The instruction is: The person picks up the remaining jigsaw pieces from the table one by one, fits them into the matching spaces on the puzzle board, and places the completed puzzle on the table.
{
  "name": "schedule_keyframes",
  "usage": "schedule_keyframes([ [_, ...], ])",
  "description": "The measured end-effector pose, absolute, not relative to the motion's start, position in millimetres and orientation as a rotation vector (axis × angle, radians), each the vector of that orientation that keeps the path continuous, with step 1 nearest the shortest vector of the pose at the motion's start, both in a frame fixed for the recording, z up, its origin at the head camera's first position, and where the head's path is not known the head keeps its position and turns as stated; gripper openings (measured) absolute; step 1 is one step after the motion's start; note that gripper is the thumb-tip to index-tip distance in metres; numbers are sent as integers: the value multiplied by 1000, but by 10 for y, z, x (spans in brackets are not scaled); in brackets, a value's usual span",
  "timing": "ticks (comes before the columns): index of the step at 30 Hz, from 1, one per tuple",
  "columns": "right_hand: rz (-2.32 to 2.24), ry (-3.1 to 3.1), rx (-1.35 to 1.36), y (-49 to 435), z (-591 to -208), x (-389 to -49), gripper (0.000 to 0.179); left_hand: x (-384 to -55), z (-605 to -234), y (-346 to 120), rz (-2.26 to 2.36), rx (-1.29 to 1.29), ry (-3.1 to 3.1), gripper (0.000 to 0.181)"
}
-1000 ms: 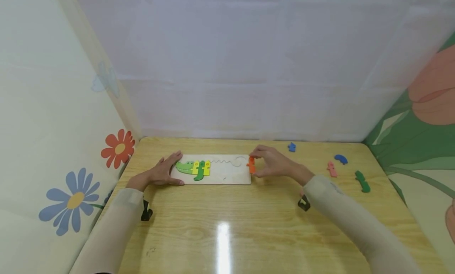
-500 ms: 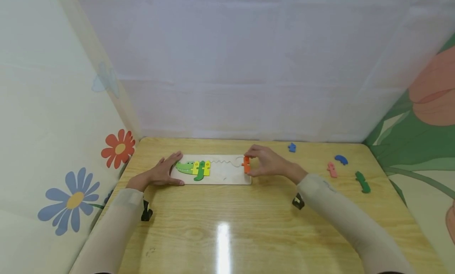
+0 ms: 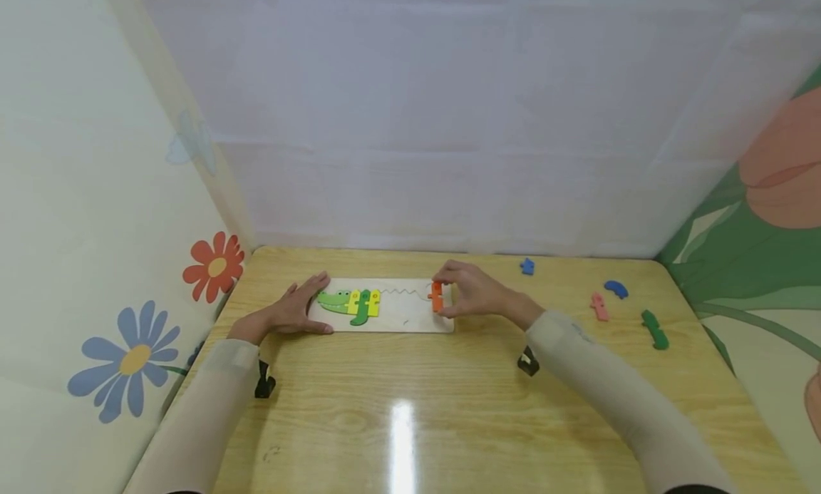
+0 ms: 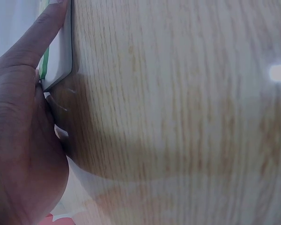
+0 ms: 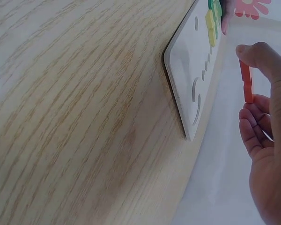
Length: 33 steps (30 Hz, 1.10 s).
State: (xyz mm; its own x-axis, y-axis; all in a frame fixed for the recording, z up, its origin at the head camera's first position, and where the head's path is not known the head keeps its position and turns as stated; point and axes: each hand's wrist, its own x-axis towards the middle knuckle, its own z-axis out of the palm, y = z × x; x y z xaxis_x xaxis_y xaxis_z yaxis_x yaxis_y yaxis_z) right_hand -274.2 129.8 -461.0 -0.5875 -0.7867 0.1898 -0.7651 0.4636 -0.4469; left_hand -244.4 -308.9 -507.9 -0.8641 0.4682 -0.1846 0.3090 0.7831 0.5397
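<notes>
A white wooden puzzle board (image 3: 400,321) lies near the back of the table. Fitted at its left are a green crocodile head (image 3: 333,302), yellow pieces (image 3: 375,303) and a green piece with a leg (image 3: 362,309). My left hand (image 3: 296,311) spans the board's left end, thumb along the near edge and fingers at the far corner. Over the right end, my right hand (image 3: 477,293) pinches an orange puzzle piece (image 3: 437,297) between thumb and fingers. The right wrist view shows the orange piece (image 5: 247,83) raised above the board (image 5: 185,75), where carved outlines show.
Loose on the right of the table (image 3: 359,423) are a small blue piece (image 3: 527,266), a curved blue piece (image 3: 616,289), a pink piece (image 3: 599,306) and a dark green piece (image 3: 655,329). A white curtain (image 3: 410,123) hangs behind the table.
My right hand has carried the orange piece left, from the board's right edge to over its right end. The left hand and the board have stayed put.
</notes>
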Motion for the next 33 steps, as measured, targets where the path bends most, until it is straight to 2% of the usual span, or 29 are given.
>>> schedule_keyframes([
  [13, -799, 2670, -1413, 1147, -4633, -2785, 60, -2442, -5070, -3077, 724, 584, 2666, 119],
  [33, -814, 2660, -1348, 919, -4670, -2827, 62, -2435, -5087, -3092, 747, 586, 2671, 120],
])
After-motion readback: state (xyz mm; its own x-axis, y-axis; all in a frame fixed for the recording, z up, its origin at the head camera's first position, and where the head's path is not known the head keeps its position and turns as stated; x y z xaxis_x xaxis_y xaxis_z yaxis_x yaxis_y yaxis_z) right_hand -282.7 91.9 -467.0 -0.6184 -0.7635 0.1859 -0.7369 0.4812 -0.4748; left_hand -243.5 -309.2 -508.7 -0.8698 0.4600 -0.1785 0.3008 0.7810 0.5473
